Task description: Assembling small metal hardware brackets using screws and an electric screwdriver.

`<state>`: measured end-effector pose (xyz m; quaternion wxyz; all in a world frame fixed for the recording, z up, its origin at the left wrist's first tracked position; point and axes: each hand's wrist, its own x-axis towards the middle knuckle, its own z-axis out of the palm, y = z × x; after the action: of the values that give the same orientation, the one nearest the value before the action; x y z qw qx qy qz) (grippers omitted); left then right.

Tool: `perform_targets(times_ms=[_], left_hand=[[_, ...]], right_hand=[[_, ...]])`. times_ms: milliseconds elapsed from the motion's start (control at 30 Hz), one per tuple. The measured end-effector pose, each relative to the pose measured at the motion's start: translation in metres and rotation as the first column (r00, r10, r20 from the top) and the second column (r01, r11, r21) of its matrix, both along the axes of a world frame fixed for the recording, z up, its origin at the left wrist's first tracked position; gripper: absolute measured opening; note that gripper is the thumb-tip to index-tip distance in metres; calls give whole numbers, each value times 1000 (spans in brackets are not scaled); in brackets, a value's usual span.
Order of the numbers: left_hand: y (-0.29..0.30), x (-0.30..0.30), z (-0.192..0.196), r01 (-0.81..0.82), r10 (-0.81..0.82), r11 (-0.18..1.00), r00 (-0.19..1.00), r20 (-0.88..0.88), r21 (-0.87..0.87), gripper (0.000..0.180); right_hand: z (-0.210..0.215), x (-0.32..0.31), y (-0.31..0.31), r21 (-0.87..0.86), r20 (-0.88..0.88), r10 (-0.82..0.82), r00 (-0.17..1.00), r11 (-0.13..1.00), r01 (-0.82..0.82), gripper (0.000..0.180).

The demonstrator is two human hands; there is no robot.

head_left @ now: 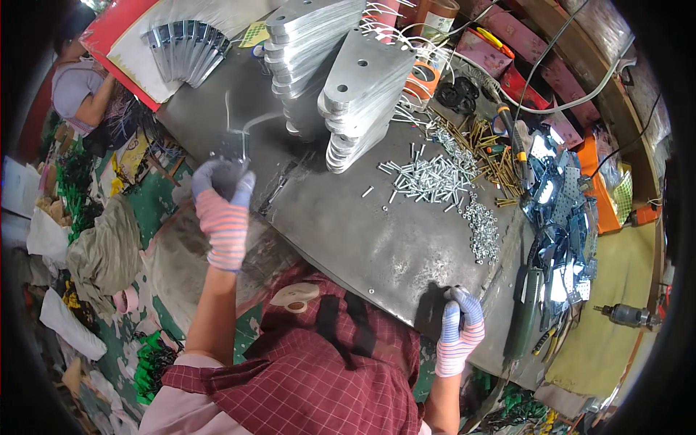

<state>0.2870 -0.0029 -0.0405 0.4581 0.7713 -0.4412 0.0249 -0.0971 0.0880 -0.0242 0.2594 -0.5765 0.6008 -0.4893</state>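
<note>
My left hand (223,199), in a striped glove with grey fingertips, is raised over the left edge of the steel tabletop (348,225). It is closed around a thin bent metal part (239,134) that is blurred. My right hand (462,322), in the same kind of glove, rests with curled fingers on the near right edge of the tabletop; I see nothing in it. Stacks of flat drilled metal plates (362,87) stand at the far side, beyond my left hand.
A heap of silver screws (433,176), small nuts (482,232) and brass screws (487,145) lie at the right. Shiny brackets (565,206), a green power screwdriver (525,315) and a drill (627,315) are further right. Another person (80,87) sits far left.
</note>
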Motion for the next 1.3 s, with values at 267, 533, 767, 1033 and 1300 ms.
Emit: perform_targets(times_ms=[267,533,767,1033,1300], left_hand=[[-40,26,13,-26,-100,928,944,315,372,53],[-59,-66,151,549,-515,813,833,201,-195,30],[-118,-60,137,531,-554,831,818,154,166,41],[-115,-48,127,379,-436,900,764,475,217,46],[-31,-50,72,678,-742,657,660,-122,-329,40]], right_hand=[[-3,-6,-2,-57,-177,38,983,997,-48,16],[24,45,-31,8,-533,460,710,842,-540,32],[18,23,-3,-132,-340,424,840,863,-489,28],[76,-172,-9,-254,-282,-386,878,913,320,12],[57,-292,-73,-105,-227,-457,860,890,445,32]])
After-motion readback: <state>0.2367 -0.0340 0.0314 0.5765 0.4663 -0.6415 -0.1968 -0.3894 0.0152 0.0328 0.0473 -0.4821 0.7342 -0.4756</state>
